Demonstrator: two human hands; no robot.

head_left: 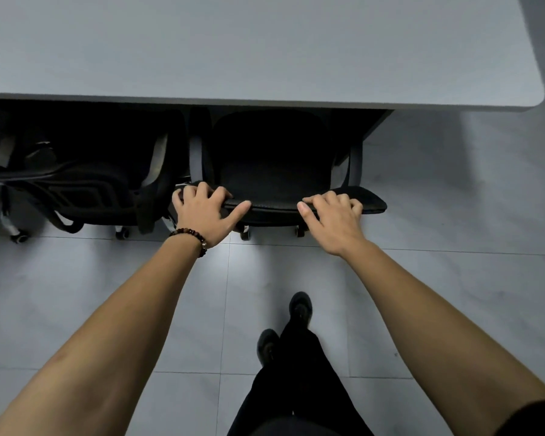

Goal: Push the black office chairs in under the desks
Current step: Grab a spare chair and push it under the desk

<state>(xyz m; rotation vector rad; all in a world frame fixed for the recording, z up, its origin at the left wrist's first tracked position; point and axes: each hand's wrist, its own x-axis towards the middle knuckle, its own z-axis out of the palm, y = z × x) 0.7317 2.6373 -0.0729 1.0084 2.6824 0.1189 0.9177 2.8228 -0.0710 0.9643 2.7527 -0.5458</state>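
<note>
A black office chair (271, 165) stands in front of me with its seat partly under the grey desk (265, 51). Its backrest top edge (274, 206) faces me. My left hand (203, 212) grips the left end of that edge, fingers curled over it and thumb along the front. My right hand (334, 218) holds the edge to the right of its middle in the same way. A second black office chair (85, 190) sits to the left, tucked mostly under the desk, with its casters showing.
The desk's rounded right corner (535, 99) ends at the right, with open tiled floor (453, 190) beyond it. My legs and black shoes (299, 309) stand on the tiles behind the chair. More chair parts lie in shadow at the far left (10, 152).
</note>
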